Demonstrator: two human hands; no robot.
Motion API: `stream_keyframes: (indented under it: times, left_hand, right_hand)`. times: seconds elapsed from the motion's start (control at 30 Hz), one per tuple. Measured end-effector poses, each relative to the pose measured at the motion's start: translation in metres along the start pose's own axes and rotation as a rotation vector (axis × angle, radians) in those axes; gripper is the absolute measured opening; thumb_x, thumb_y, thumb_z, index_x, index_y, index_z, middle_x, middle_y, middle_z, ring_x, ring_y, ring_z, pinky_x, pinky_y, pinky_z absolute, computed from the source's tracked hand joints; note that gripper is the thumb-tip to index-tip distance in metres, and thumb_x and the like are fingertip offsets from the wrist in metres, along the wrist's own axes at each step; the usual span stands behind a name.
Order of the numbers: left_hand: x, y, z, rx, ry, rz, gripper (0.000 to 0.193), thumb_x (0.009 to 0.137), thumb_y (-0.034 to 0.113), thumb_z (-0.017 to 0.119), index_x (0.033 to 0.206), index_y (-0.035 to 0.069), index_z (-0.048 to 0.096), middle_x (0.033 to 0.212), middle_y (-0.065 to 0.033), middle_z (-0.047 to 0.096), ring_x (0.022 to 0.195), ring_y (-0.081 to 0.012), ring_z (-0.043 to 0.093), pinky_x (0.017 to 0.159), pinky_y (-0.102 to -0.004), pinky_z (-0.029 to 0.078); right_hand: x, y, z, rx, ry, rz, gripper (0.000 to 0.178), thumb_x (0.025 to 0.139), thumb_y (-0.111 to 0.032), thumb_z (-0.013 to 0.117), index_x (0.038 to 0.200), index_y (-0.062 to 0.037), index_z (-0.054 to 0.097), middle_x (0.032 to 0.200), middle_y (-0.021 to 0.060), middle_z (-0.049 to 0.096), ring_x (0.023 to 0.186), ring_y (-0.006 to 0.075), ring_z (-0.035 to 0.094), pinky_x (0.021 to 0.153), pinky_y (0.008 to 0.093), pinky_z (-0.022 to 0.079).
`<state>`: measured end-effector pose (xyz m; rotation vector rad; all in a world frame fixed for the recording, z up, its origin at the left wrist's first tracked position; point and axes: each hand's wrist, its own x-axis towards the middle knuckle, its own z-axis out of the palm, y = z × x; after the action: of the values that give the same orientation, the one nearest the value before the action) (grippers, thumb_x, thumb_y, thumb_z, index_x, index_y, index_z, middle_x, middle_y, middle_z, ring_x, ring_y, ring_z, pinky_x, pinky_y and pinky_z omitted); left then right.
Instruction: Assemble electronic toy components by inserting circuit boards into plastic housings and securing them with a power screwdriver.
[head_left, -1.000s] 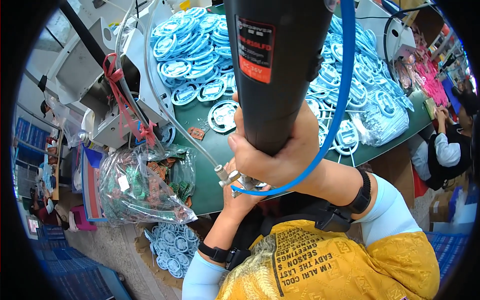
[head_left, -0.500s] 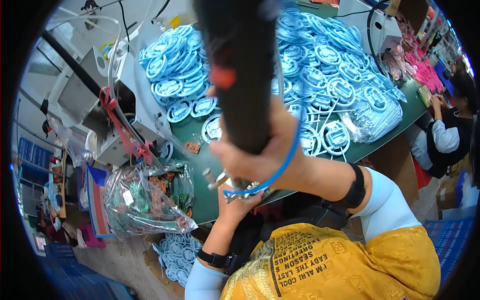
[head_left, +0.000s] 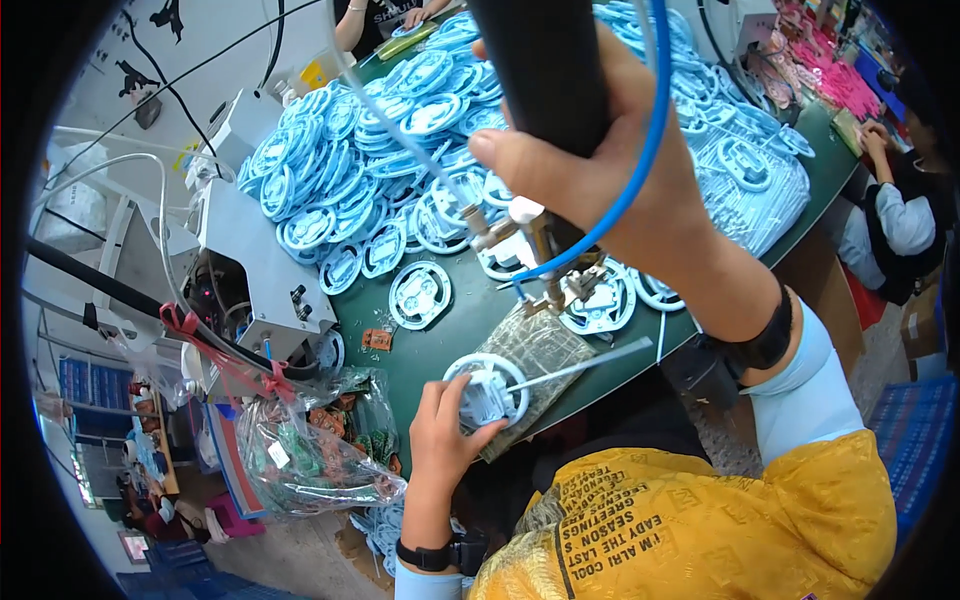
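My left hand (head_left: pixel 440 445) grips the rim of a light-blue round plastic part (head_left: pixel 487 392) with a thin pale stem pointing right. The part lies on a worn, brownish flat block (head_left: pixel 540 345) near the table's front edge. My right hand (head_left: pixel 640 185) is wrapped round a thick black cylindrical tool (head_left: pixel 540 75), which looks like a hose-fed power screwdriver. Its metal nozzle (head_left: pixel 548 270) hangs above the block, apart from the held part. A blue tube (head_left: pixel 640 180) curves down to the nozzle, and a clear hose joins it from the left.
Many similar blue parts (head_left: pixel 350 150) are heaped across the green table (head_left: pixel 390 345). A small orange-brown board (head_left: pixel 377 339) lies left of the block. A clear bag of circuit boards (head_left: pixel 315 445) and a grey machine (head_left: pixel 250 265) stand left. Other people (head_left: pixel 905 220) sit at right and far side.
The black tool has moved up and right in my right hand. My left hand, with the round part, shows clearly now below the nozzle. My view has shifted somewhat.
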<state>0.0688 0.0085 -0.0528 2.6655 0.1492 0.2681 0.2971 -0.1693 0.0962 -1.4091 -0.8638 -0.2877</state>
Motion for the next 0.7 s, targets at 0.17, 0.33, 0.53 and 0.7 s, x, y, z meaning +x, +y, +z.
stream_keyframes:
  times: [0.17, 0.33, 0.53, 0.7]
  left_hand:
    - [-0.038, -0.016, 0.005, 0.029, 0.349, 0.167, 0.069, 0.06, 0.01, 0.092, 0.119, 0.002, 0.057, 0.108, -0.0173, 0.062, 0.093, -0.034, 0.064, 0.077, -0.0392, 0.055]
    - [-0.058, -0.023, 0.017, 0.017, 0.418, 0.115, 0.074, 0.059, 0.007, 0.092, 0.122, 0.003, 0.053, 0.112, -0.0176, 0.062, 0.099, -0.034, 0.063, 0.081, -0.0393, 0.055]
    - [-0.063, -0.019, 0.015, -0.192, 0.425, -0.141, 0.072, 0.065, 0.005, 0.088, 0.126, 0.001, 0.052, 0.11, -0.0149, 0.061, 0.1, -0.0291, 0.064, 0.083, -0.035, 0.054]
    - [-0.06, -0.014, 0.012, -0.947, 0.388, -0.52, 0.067, 0.074, 0.001, 0.082, 0.132, -0.003, 0.05, 0.113, -0.0086, 0.061, 0.096, -0.0164, 0.063, 0.083, -0.0303, 0.053]
  right_hand:
    - [-0.001, 0.01, -0.008, 0.037, -0.018, 0.011, 0.045, 0.081, -0.006, 0.074, 0.122, 0.0022, 0.059, 0.074, -0.0012, 0.059, 0.064, 0.0066, 0.059, 0.061, 0.0208, 0.046]
    - [-0.006, 0.009, 0.004, 0.122, -0.067, 0.082, 0.047, 0.083, -0.002, 0.067, 0.128, 0.005, 0.055, 0.073, 0.0026, 0.059, 0.062, 0.0102, 0.062, 0.059, 0.0235, 0.048]
    - [-0.01, 0.003, 0.018, 0.171, -0.11, 0.091, 0.048, 0.083, 0.0, 0.066, 0.129, 0.0051, 0.053, 0.073, 0.003, 0.058, 0.062, 0.0115, 0.062, 0.06, 0.0248, 0.049]
    - [-0.014, 0.003, 0.024, 0.158, -0.135, 0.141, 0.049, 0.083, 0.0, 0.066, 0.13, 0.0048, 0.051, 0.074, 0.0033, 0.057, 0.062, 0.012, 0.062, 0.061, 0.0252, 0.051]
